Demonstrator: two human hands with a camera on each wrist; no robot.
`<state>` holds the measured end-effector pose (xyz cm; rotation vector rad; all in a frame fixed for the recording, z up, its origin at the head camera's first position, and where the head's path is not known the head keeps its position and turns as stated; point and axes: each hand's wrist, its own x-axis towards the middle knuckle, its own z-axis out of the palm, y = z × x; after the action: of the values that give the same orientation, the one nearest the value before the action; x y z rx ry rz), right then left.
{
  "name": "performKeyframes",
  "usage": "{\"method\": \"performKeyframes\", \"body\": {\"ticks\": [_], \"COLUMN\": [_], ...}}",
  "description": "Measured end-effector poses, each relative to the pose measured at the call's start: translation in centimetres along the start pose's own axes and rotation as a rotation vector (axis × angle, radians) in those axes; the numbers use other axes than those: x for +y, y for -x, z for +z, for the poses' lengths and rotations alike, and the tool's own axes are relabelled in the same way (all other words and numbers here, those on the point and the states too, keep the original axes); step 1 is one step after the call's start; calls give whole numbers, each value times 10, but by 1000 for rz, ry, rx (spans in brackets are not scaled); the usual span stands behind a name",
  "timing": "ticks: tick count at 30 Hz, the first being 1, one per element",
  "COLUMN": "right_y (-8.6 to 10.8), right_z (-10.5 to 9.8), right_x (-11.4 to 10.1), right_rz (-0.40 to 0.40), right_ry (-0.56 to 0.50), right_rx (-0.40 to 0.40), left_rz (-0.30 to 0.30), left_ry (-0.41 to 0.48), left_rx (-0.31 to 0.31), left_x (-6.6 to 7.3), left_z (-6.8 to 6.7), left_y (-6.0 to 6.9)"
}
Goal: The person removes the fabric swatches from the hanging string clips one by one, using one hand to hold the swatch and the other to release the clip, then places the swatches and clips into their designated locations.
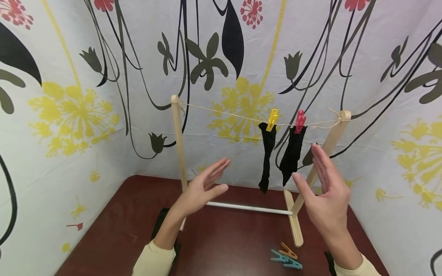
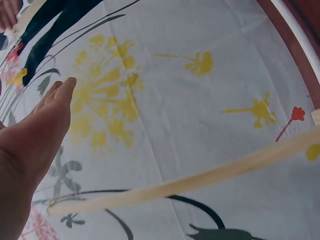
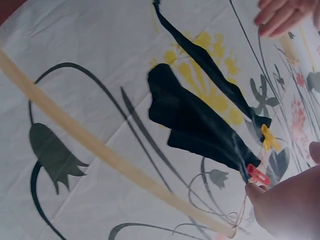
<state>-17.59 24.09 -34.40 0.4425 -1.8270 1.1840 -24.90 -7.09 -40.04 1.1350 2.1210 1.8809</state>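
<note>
Two black socks hang side by side from a thin string point(image 1: 221, 111). A yellow clothespin point(image 1: 272, 120) clips the narrow left sock point(image 1: 267, 153), and a pinkish-red clothespin point(image 1: 300, 122) clips the wider right sock point(image 1: 292, 157). My left hand point(image 1: 198, 193) is raised in front of the rack's left side, fingers extended and thumb apart, holding nothing. Near the right post, my right hand point(image 1: 329, 195) is also raised with straight fingers and holds nothing. The right wrist view shows both socks, including the wide sock point(image 3: 195, 115), with the yellow clip point(image 3: 270, 138) on the narrow one.
The rack has a left wooden post point(image 1: 178, 142), a right wooden post point(image 1: 331, 142), a white bottom bar point(image 1: 248, 207) and a wooden foot point(image 1: 294, 226). Blue clothespins point(image 1: 286, 260) and an orange clothespin point(image 1: 288, 251) lie on the dark red table point(image 1: 224, 245). Patterned cloth point(image 1: 145, 99) surrounds it.
</note>
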Motion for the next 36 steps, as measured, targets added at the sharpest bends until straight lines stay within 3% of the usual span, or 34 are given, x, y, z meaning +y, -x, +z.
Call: {"method": "performKeyframes", "body": {"ticks": [7,12,23,29,36], "right_y": [-13,-22,-46,-58,-70], "right_z": [14,16,29,40,50], "right_x": [-24,-25,-21,-29,-30], "right_rz": [-56,-63,-41,2,-14], "right_ry": [-14,4,51,128,156], "right_rx": [-17,-33,-67,-99,-99], "left_rz": [48,63,38,14,-13], "left_ry": [14,50,97,153,195], "left_rx": [-82,-86,27,39,66], "left_x": [-10,-10,-14,-16,-17], "left_z": [5,14,30,42,56], "left_y": [-25,-42,-82,-99,-112]}}
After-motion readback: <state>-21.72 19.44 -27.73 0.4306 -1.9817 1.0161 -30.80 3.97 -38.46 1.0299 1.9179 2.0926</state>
